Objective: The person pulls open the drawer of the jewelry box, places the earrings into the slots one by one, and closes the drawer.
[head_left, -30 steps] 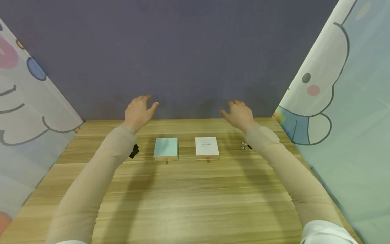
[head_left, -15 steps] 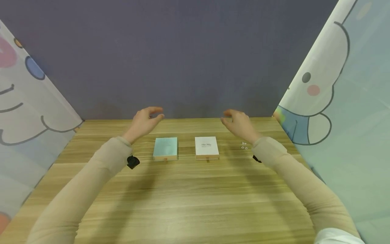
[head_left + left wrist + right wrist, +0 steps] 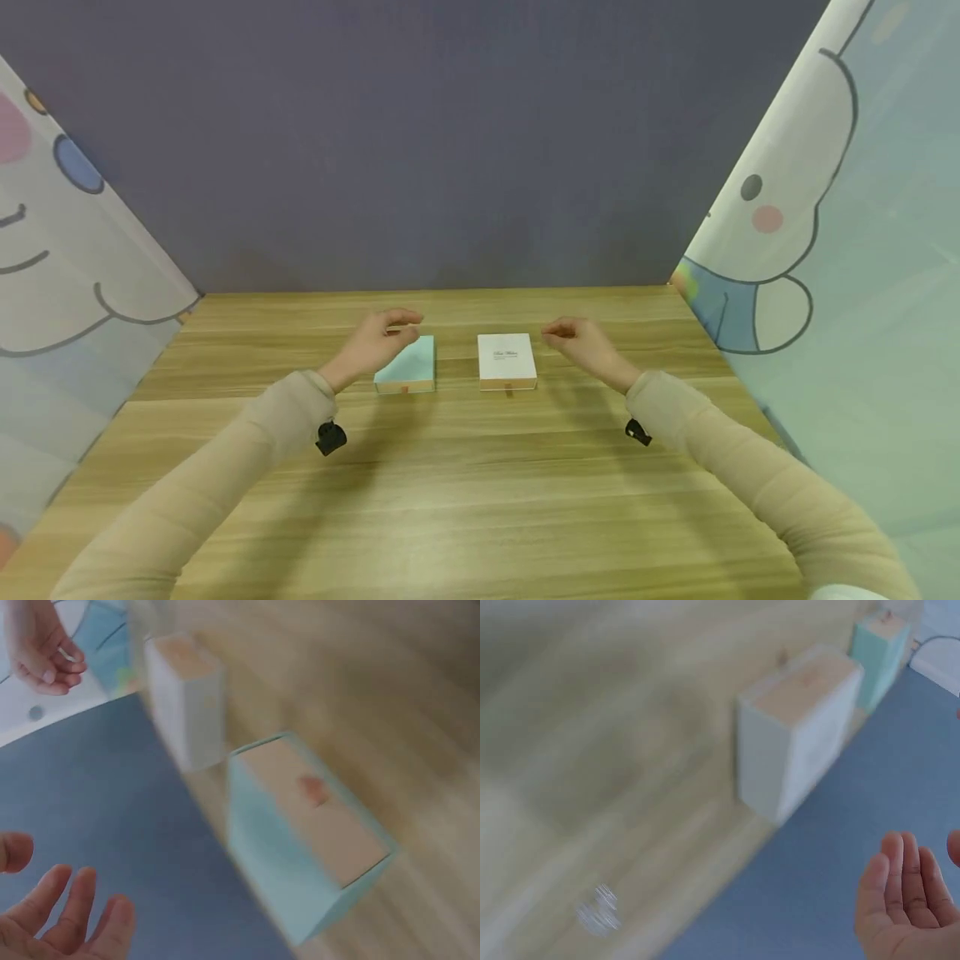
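Observation:
A teal box (image 3: 411, 367) with a tan front and a small brown pull tab lies on the table. To its right lies a white box (image 3: 507, 362) with dark lettering and a similar tab. My left hand (image 3: 375, 343) hangs above the teal box's left side, hiding its upper left corner, with loosely bent fingers holding nothing. My right hand (image 3: 588, 343) hovers just right of the white box, thumb and fingers bent near each other around nothing. Blurred small white pieces (image 3: 598, 910) lie on the table in the right wrist view; in the head view they are hidden.
The wooden table (image 3: 480, 483) ends at a dark back panel (image 3: 480, 167). Cartoon-printed sheets border it at left and right (image 3: 847, 333). Black devices sit below the left wrist (image 3: 331, 437) and the right wrist (image 3: 638, 432).
Both hands have come back from the far edge, downward and inward toward the two boxes. Their fingers are more bent. The right hand and arm now cover the small white pieces.

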Demonstrator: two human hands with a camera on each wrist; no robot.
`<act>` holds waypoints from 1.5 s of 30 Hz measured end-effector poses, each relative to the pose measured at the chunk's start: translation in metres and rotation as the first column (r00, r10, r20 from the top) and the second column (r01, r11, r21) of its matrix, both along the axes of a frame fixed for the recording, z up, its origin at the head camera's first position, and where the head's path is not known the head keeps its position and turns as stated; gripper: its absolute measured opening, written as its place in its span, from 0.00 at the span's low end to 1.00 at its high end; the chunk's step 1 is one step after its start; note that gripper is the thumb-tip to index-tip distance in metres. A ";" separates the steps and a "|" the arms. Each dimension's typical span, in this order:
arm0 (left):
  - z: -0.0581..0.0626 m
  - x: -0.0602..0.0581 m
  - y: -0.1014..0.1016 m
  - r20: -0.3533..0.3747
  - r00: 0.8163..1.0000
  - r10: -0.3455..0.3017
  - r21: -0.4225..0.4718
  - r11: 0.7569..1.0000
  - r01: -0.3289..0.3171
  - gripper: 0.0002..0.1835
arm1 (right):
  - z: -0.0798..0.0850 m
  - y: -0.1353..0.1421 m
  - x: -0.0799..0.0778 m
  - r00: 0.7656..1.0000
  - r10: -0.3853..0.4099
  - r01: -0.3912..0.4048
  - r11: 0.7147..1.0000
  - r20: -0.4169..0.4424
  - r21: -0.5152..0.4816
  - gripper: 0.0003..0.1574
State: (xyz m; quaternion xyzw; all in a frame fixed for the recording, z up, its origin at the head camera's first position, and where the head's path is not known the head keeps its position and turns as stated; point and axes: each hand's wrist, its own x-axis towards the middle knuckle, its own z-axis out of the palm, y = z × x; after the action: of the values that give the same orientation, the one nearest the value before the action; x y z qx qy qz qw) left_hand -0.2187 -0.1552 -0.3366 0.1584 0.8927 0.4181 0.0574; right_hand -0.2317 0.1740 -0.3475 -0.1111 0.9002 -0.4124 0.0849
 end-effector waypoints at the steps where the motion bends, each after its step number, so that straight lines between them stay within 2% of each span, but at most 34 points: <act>1: -0.005 0.000 0.001 0.009 1.000 -0.006 -0.002 1.000 0.006 0.20 | -0.004 0.000 0.001 0.999 -0.007 0.008 1.000 0.032 -0.016 0.19; 6: -0.023 0.000 0.003 0.048 0.999 -0.008 -0.010 1.000 0.008 0.20 | -0.022 0.000 0.007 0.988 -0.008 0.018 0.998 0.153 -0.064 0.21; 13: -0.039 0.002 0.012 0.110 0.994 -0.010 0.024 1.000 0.008 0.19 | -0.048 -0.004 0.011 0.970 0.024 0.019 0.985 0.242 -0.173 0.20; 18: -0.054 0.003 0.023 0.101 0.995 -0.014 0.017 1.000 0.013 0.19 | -0.063 -0.008 0.018 0.952 0.020 0.030 0.987 0.306 -0.157 0.18; 23: -0.067 0.002 0.034 0.082 0.996 -0.022 0.003 1.000 0.022 0.20 | -0.073 -0.014 0.024 0.944 0.049 0.025 0.976 0.326 -0.218 0.17; 25: -0.070 0.001 0.038 0.095 0.995 -0.020 0.000 1.000 0.020 0.21 | -0.076 -0.017 0.026 0.938 0.059 0.030 0.968 0.342 -0.250 0.18; 30: -0.073 -0.007 0.045 0.114 0.993 -0.037 0.018 0.999 0.035 0.26 | -0.082 -0.025 0.027 0.909 0.020 0.126 0.939 0.416 -0.321 0.19; 35: -0.075 -0.023 0.052 0.134 0.989 -0.062 0.026 0.998 0.059 0.29 | -0.082 -0.030 0.025 0.884 -0.049 0.230 0.912 0.465 -0.341 0.19; 40: -0.079 -0.042 0.058 0.162 0.983 -0.091 0.012 0.996 0.090 0.32 | -0.083 -0.034 0.023 0.860 -0.060 0.283 0.883 0.507 -0.376 0.21; 45: -0.079 -0.058 0.065 0.178 0.980 -0.090 -0.004 0.996 0.093 0.33 | -0.085 -0.041 0.022 0.807 -0.061 0.363 0.836 0.587 -0.412 0.21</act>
State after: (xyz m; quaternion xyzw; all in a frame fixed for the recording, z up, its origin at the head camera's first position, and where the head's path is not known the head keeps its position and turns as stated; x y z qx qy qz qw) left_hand -0.2763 -0.0897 -0.4151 0.1610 0.8783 0.4220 0.1569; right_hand -0.2100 0.1328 -0.4325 0.0994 0.7029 -0.6547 0.2597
